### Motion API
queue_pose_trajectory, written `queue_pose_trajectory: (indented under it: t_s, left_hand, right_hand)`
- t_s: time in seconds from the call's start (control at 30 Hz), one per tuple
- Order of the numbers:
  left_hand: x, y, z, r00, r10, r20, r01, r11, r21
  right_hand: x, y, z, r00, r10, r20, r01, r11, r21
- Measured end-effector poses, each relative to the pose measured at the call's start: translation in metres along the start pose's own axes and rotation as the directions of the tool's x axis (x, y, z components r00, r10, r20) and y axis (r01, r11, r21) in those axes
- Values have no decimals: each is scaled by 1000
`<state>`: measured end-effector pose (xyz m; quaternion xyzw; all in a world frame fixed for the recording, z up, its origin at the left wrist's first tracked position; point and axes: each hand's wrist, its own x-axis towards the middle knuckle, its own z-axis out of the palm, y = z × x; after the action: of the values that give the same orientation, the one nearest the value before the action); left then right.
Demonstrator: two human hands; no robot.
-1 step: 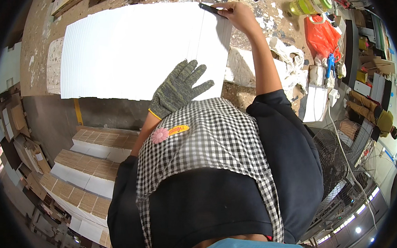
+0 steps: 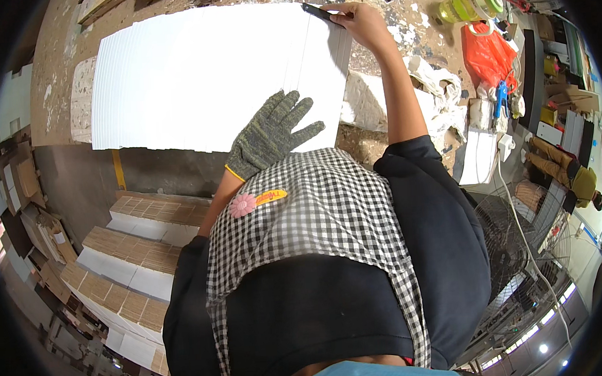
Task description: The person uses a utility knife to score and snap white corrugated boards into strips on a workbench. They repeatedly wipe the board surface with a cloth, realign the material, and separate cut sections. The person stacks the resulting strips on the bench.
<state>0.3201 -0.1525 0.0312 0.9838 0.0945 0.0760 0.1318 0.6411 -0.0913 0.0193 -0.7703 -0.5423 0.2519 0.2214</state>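
A fanned stack of white sheets [image 2: 193, 74] lies on the worktable, its overlapping edges showing as fine lines at the left. My left hand [image 2: 271, 132], in a dark grey-green knitted glove with a yellow cuff, rests flat on the near right part of the sheets, fingers spread. At the far right corner my bare right hand [image 2: 360, 23] is closed round a slim black tool [image 2: 316, 13]. This tool lies slantwise across the sheets' far edge; its exact kind is not clear.
Crumpled white cloth [image 2: 439, 92] lies right of the sheets. Beyond it are a red plastic bag [image 2: 488, 55], a yellow-green bottle [image 2: 468, 5] and a blue-handled tool [image 2: 500, 99]. Stacked brown-and-white boards [image 2: 124, 258] stand low at the left. A wire-caged fan [image 2: 522, 244] and another person [image 2: 572, 174] are at the right.
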Motion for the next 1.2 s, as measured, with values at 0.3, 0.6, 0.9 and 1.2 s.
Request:
queue_pose_trajectory:
  t_s: [0.3, 0.6, 0.9, 1.2]
  left_hand:
    - [-1, 0, 4, 999, 3, -39, -2, 1000, 18]
    - [-1, 1, 1, 1000, -16, -23, 15, 999, -32]
    - [-1, 1, 0, 1000, -28, -12, 28, 998, -62]
    - [-1, 1, 3, 1000, -29, -9, 28, 1000, -8]
  right_hand:
    - [1, 7, 1, 1000, -5, 10, 5, 997, 83]
    - [-2, 7, 7, 997, -63, -54, 68, 993, 95]
    - [-9, -11, 0, 999, 3, 38, -2, 1000, -8]
    - [-12, -9, 0, 1000, 8, 24, -8, 1000, -5]
